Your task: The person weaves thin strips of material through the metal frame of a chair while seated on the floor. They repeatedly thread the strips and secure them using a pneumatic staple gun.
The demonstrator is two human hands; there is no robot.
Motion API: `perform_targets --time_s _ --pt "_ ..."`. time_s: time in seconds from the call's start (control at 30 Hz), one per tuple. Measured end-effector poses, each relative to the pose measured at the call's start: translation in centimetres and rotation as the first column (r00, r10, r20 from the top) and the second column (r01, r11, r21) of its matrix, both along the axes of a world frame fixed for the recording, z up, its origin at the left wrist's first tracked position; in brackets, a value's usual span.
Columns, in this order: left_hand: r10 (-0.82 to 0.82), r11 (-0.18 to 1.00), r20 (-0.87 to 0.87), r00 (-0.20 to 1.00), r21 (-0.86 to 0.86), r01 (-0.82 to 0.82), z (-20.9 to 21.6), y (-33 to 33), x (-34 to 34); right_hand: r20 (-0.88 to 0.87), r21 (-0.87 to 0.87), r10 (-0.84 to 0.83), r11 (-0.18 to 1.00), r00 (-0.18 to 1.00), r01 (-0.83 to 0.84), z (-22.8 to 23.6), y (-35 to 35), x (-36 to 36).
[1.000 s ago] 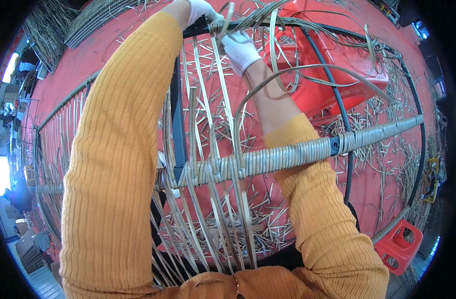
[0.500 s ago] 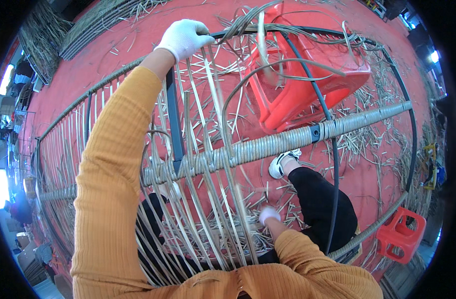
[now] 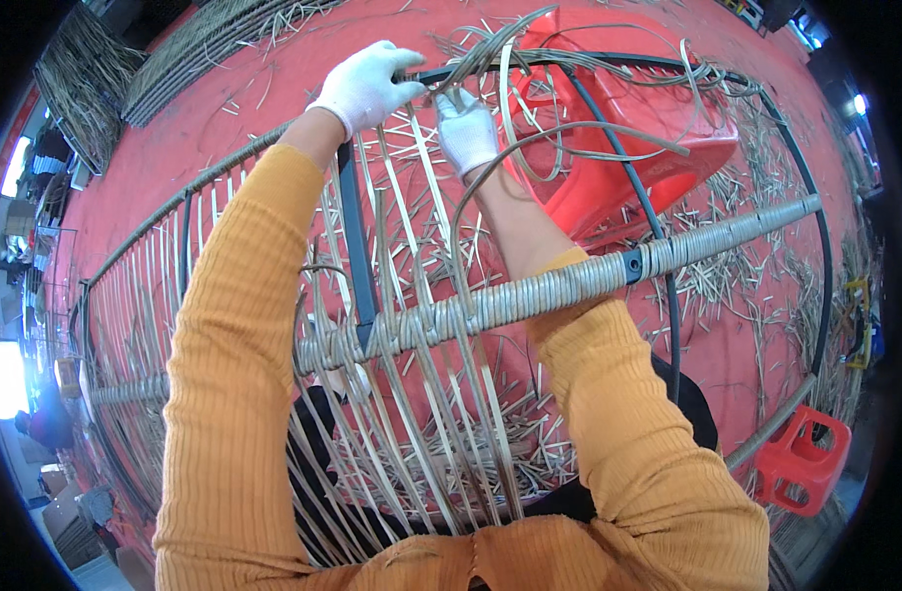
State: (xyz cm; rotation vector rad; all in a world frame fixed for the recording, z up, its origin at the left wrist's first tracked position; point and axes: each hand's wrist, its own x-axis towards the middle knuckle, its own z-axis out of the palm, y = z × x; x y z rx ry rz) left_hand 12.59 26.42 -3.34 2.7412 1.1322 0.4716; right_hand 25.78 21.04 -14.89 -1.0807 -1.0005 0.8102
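Observation:
My left hand, in a white glove, is closed on the far rail of a dark metal frame, thumb and fingertips pressed at its near side. Close on its right, my right hand, also gloved, reaches up from beneath the wrapped crossbar. Its fingers are pinched just under the rail, beside a bundle of loose cane strands; what lies between them is hidden. Pale woven strands run from the rail over the crossbar toward my body. A loose strand loops to the right.
A red plastic chair lies beyond the frame at right, under the loose strands. A red stool stands at the lower right. Cane offcuts litter the red floor. Bundled cane and woven panels lie at the far left.
My right hand has moved from low near my lap up under the crossbar to the far rail, next to the left hand. My left hand stays at the rail.

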Motion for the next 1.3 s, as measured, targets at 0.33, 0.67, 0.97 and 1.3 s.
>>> perform_targets --time_s 0.33,0.67,0.97,1.3 --pt "-0.074 0.957 0.021 0.997 0.282 0.065 -0.9 -0.2 -0.3 -0.256 -0.103 -0.054 0.994 0.965 0.028 5.7 -4.3 -1.5" --pt "0.018 0.857 -0.105 0.994 -0.51 -0.069 1.9 6.1 2.3 -0.815 0.052 0.18 0.969 0.55 -0.241 3.0 -0.1 0.4" --pt "0.156 0.913 -0.514 0.844 -0.251 -0.321 -2.1 12.9 4.3 -0.821 0.182 0.287 0.951 0.493 -0.25 0.5 1.7 0.1" --pt "0.408 0.869 -0.359 0.84 -0.13 -0.478 -1.0 7.6 5.5 0.757 0.134 -0.156 0.987 0.635 0.084 -1.3 3.6 1.8"
